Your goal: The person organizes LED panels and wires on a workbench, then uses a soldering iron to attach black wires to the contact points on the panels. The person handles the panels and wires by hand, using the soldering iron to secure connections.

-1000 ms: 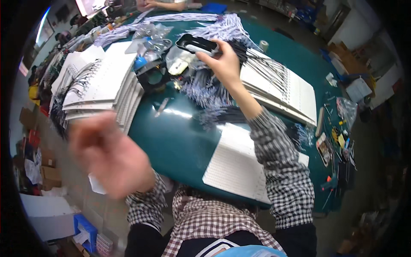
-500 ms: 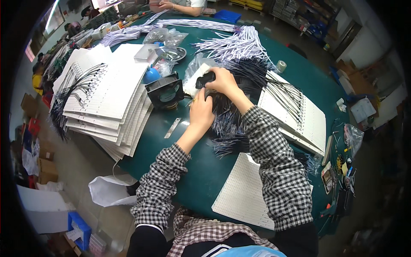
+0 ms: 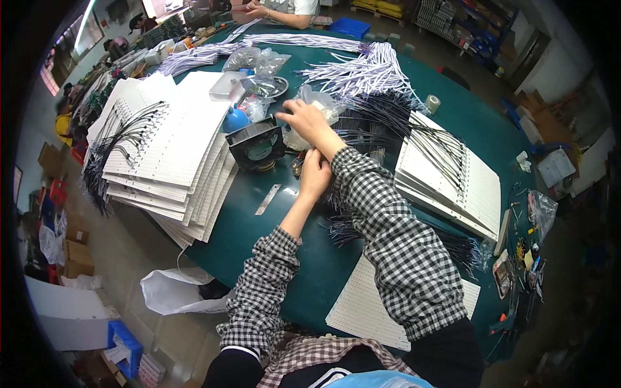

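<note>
- The right hand (image 3: 309, 121) has reached farther out since half a second ago, fingers now spread on the clear plastic bag (image 3: 317, 107).
- The left hand (image 3: 315, 173) lies just behind it, curled; its hold can't be told.
- The small black fan (image 3: 259, 145) sits left of both.

We note a dark green table (image 3: 453, 123) and white boards (image 3: 174, 136). Our sleeves (image 3: 401, 239) are black-and-white checked. We list black wires (image 3: 381, 123) and a blue ball (image 3: 235, 120).

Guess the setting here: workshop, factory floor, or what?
Likely a small electronics assembly shop. A green table carries stacks of white panels and bundles of cut wires, with a small black fan near the right hand and left hand.
</note>
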A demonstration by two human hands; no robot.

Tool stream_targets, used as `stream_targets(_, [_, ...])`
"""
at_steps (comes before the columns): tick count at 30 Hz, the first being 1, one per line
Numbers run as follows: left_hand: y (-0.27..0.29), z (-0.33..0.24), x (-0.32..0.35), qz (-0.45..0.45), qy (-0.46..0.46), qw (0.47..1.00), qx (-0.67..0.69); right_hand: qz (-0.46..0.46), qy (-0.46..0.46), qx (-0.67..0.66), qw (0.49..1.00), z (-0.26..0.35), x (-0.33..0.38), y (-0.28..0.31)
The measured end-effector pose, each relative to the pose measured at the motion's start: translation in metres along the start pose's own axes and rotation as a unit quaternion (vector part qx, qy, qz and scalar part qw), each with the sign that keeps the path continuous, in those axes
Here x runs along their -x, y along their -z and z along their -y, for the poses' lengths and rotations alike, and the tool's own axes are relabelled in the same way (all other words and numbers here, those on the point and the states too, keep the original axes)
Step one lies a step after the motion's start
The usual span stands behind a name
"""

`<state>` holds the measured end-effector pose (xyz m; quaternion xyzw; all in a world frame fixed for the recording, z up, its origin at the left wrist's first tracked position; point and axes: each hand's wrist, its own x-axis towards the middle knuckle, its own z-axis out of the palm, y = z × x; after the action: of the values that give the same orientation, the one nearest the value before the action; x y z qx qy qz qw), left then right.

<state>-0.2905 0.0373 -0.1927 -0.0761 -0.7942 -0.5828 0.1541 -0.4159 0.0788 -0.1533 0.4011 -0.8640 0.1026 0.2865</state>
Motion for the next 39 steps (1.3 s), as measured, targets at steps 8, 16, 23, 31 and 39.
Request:
stream_targets(8, [0.001, -0.001, 0.013, -0.064, -0.050, 0.996, -0.032, 0.005, -0.074, -0.081, 0.994, 0.007, 0.010, -0.014])
stream_targets(16, [0.004, -0.023, 0.034, -0.053, -0.082, 0.989, -0.109, 0.006, -0.146, -0.213, 0.966, 0.012, 0.025, 0.056])
stream_targets(23, [0.054, -0.111, 0.128, 0.145, -0.082, 0.985, 0.035, 0.151, -0.225, -0.391, 0.880, 0.109, 0.184, 0.291])
stream_targets(31, [0.157, -0.066, 0.280, 0.578, 0.105, 0.615, 0.526, 0.210, -0.287, -0.786, 0.506, 0.304, 0.485, 0.407])
stream_targets(39, [0.151, 0.149, 0.424, 0.040, 0.561, 0.823, 0.078, -0.224, -0.853, -0.460, 0.101, 0.531, 0.777, 0.116])
